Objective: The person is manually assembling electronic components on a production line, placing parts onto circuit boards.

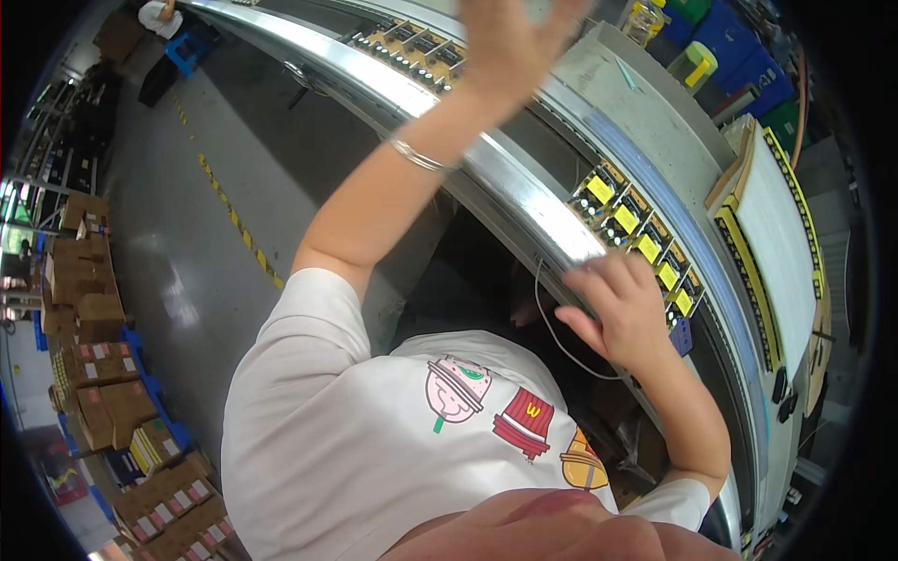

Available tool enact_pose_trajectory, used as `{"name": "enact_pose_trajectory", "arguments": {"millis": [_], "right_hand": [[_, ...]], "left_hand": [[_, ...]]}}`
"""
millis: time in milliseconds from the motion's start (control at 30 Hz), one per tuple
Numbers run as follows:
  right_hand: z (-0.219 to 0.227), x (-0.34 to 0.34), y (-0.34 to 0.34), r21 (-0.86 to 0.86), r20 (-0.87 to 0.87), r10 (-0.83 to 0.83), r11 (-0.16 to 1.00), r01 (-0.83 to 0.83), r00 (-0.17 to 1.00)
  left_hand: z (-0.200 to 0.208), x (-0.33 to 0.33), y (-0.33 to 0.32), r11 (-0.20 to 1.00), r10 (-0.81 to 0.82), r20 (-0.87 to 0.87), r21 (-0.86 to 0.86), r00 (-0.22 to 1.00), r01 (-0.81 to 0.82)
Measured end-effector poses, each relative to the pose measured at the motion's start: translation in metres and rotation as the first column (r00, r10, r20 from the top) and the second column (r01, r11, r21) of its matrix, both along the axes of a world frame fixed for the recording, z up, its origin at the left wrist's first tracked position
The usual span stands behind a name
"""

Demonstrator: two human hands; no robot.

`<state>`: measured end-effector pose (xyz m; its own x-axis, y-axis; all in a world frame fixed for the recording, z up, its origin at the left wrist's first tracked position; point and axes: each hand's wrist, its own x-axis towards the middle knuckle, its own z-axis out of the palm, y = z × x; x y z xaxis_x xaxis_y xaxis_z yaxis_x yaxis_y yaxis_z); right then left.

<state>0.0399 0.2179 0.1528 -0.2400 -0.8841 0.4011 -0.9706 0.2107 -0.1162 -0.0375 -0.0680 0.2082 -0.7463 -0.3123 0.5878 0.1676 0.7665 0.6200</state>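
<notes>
Circuit boards [638, 234], yellow-labelled, lie just beyond the half-curled right hand [625, 316]. The left hand [510, 49], blurred, spreads its fingers.

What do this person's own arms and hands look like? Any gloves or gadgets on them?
No gloves show: the left hand, blurred and cut off by the picture's upper edge, and the right hand look bare. A slim silvery bracelet circles the left wrist; none shows on the right. White short sleeves leave both forearms uncovered.
</notes>
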Motion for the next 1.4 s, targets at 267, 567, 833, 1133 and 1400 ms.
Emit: {"name": "enact_pose_trajectory", "arguments": {"millis": [267, 567, 833, 1133, 1400], "right_hand": [[-0.023, -0.028, -0.054, -0.006, -0.185, -0.352, 0.934, 0.358, 0.917], [-0.034, -0.025, -0.046, 0.026, -0.127, -0.397, 0.915, 0.404, 0.909], [-0.056, -0.008, -0.001, 0.108, -0.180, -0.611, 0.766, 0.633, 0.771], [-0.070, 0.027, 0.016, 0.071, -0.269, -0.857, 0.437, 0.897, 0.439], [-0.065, 0.040, 0.014, 0.051, -0.368, -0.919, 0.132, 0.990, 0.141]], "left_hand": [[-0.075, -0.016, -0.237, 0.866, 0.493, -0.043, -0.079, 0.869, -0.495], [-0.125, -0.024, -0.302, 0.965, 0.245, 0.256, 0.022, 0.935, -0.260], [-0.159, -0.034, -0.378, 0.980, 0.138, 0.249, 0.107, 0.959, -0.169], [-0.188, -0.054, -0.426, 0.956, -0.139, 0.227, 0.283, 0.964, 0.071], [-0.184, -0.050, -0.415, 0.966, -0.242, 0.143, 0.123, 0.960, 0.226]]}}
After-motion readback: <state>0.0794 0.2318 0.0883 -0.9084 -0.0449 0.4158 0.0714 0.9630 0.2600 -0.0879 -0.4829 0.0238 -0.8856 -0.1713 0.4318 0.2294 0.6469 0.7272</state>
